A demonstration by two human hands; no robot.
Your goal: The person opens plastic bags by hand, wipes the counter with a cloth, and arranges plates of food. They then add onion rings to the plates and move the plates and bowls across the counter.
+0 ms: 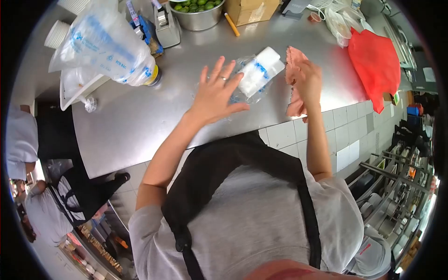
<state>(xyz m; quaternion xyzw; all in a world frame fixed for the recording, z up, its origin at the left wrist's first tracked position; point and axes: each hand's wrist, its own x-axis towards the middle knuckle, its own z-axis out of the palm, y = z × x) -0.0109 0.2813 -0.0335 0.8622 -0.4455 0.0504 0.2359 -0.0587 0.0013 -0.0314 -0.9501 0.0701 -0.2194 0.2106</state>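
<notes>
Across a busy kitchen, a steel tabletop (140,121) spans the scene in front of a person in a grey shirt and black straps. At its left end stands a big clear bag (109,46) with blue print; towards the right end lies a crumpled red sheet (373,60), plastic or cloth. Along the far edge sit a metal bowl (200,20) of green limes (193,6) and a cardboard box (254,11).

Nearer are the person's hands. The left hand (212,93) is spread, palm down, beside a white package (261,74) lying on crinkled clear plastic; whether the fingertips touch it, I cannot tell. The right hand (309,84) is closed around a pink cloth (295,108), bunched on the tabletop just right of the package. Smallest are an orange-yellow marker (232,24) by the box and a ring (224,79) on the left hand

The step in hand seems to be handling the cloth, perhaps wiping; the next move calls for a firm hold on it, with the package kept clear
</notes>
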